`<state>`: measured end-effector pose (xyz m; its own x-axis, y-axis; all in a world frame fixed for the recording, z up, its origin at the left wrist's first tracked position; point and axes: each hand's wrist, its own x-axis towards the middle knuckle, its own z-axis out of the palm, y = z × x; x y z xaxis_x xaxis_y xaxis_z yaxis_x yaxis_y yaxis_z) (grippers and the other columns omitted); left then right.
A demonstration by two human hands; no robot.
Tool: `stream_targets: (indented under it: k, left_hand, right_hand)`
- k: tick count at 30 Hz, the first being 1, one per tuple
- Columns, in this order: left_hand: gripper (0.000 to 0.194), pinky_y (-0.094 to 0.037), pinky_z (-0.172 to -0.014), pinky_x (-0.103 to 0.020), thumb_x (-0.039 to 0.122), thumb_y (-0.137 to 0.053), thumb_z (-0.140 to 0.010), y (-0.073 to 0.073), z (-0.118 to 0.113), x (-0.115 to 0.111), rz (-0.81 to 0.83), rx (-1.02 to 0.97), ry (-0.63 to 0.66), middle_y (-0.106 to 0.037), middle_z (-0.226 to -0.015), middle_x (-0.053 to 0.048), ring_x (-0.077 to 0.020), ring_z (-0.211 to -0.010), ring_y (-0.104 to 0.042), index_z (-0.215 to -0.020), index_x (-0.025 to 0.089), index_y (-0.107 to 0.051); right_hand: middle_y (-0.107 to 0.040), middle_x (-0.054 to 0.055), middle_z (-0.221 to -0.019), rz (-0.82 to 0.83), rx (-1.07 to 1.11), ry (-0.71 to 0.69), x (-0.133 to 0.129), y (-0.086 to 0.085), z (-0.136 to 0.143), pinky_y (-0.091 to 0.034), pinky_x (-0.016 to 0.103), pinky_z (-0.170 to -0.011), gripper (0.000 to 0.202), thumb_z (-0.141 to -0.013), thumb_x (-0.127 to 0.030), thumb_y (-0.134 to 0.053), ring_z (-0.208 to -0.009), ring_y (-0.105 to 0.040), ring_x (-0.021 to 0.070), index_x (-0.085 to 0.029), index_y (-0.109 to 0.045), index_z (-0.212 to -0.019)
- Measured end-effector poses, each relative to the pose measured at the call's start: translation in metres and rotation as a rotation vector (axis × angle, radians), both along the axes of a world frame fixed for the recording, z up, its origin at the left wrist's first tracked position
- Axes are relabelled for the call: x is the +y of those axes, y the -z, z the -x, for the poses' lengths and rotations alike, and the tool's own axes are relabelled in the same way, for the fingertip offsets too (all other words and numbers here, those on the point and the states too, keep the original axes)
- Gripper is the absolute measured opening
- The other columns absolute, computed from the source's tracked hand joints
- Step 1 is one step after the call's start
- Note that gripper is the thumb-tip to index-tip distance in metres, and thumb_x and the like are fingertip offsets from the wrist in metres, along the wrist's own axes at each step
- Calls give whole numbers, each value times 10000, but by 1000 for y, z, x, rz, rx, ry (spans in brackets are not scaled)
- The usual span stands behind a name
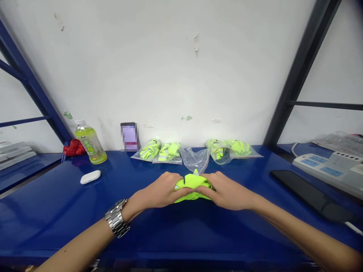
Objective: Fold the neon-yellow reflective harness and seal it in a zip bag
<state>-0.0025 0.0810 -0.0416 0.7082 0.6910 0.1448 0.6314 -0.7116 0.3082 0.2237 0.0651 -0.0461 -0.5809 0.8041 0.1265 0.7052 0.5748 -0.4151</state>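
Note:
My left hand (164, 190) and my right hand (227, 190) close from both sides around a bunched-up neon-yellow reflective vest (193, 182). Both thumbs press on its near side, almost meeting at the middle. The far fingers are partly hidden behind the cloth. A pale grey strip shows at its top. Just beyond the vest lies a clear plastic bag (195, 158) with nothing visible inside. To its left are two clear bags of similar folded yellow cloth, a left one (150, 149) and a right one (169, 152). More bagged yellow cloth (238, 147) lies to the right.
A phone (129, 136) leans on the wall. At the left stand a drink bottle (91, 142), a red cloth (74, 147) and a white earbud case (90, 176). On the right, a black phone (309, 192) with a cable lies beside a white power strip (326, 166). Metal posts flank the blue table (141, 234).

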Motion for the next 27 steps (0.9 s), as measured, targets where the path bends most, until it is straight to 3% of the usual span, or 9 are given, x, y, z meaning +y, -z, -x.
stream_targets:
  k: [4, 6, 9, 11, 14, 17, 20, 24, 27]
  left_hand:
    - [541, -263, -499, -244, 616, -295, -929, 4, 4, 17, 305, -117, -70, -442, -627, 28, -98, -538, -361, -768, 158, -534]
    - [525, -318, -540, -252, 633, -297, -920, 9, 6, 23, 241, -116, -138, -487, -715, 9, -123, -602, -417, -870, 168, -536]
    - [497, -411, -704, -318, 625, -313, -921, 16, 7, 24, 5, -48, -206, -544, -955, -53, -192, -812, -498, -1057, 191, -514]
    - [469, -416, -807, -378, 561, -264, -959, 18, 4, 21, -133, 11, -197, -525, -1105, -85, -226, -934, -497, -1214, 224, -466]
    - [465, -408, -858, -407, 463, -167, -998, 18, -2, 12, -217, 115, -90, -525, -1167, -99, -241, -988, -498, -1342, 245, -391]
    - [680, -392, -914, -428, 651, -312, -907, 19, -5, 4, -204, 163, 19, -499, -1288, -139, -291, -1091, -489, -1410, 193, -317]
    - [899, -381, -941, -437, 773, -427, -777, 22, -4, 1, -204, 136, 40, -415, -1409, -168, -330, -1167, -468, -1426, 167, -283]
    - [640, -407, -901, -411, 649, -447, -859, 24, -4, 4, -217, 105, 62, -526, -1271, -133, -276, -1059, -525, -1289, 175, -429]
    - [493, -422, -870, -410, 558, -503, -867, 19, -7, 7, -233, 113, 78, -582, -1078, -113, -258, -945, -533, -1146, 153, -499]
  right_hand:
    - [-496, 2, -672, 145, 135, 73, 14, -6, 5, -335, 282, -547, 382, -945, -543, -309, -630, -486, 182, -223, -421, -771]
    - [-478, -14, -660, 178, 195, 102, 21, -3, 8, -328, 275, -529, 362, -945, -544, -306, -589, -466, 164, -227, -415, -810]
    - [-546, 0, -712, 141, 207, 124, 28, 4, 12, -373, 295, -585, 357, -954, -526, -300, -632, -512, 173, -223, -467, -866]
    - [-608, 34, -802, 68, 181, 126, 31, 9, 14, -404, 319, -664, 369, -974, -471, -264, -749, -564, 203, -218, -527, -917]
    - [-648, 92, -954, -70, 78, 146, 31, 17, 16, -402, 344, -775, 402, -996, -340, -201, -944, -576, 245, -195, -576, -985]
    - [-659, 95, -938, -113, -2, 320, 26, 22, 18, -386, 314, -702, 354, -1000, -313, -207, -884, -607, 241, -190, -534, -1057]
    - [-655, 58, -884, -147, -17, 469, 17, 24, 22, -335, 274, -587, 314, -1005, -350, -219, -763, -621, 216, -220, -500, -1061]
    - [-614, 83, -972, -306, -34, 297, 7, 29, 21, -394, 293, -656, 395, -996, -440, -217, -879, -603, 231, -220, -540, -1060]
    - [-517, 152, -1234, -314, -15, 91, 6, 35, 13, -445, 385, -790, 590, -857, -636, -451, -1046, -555, 296, -201, -471, -1256]
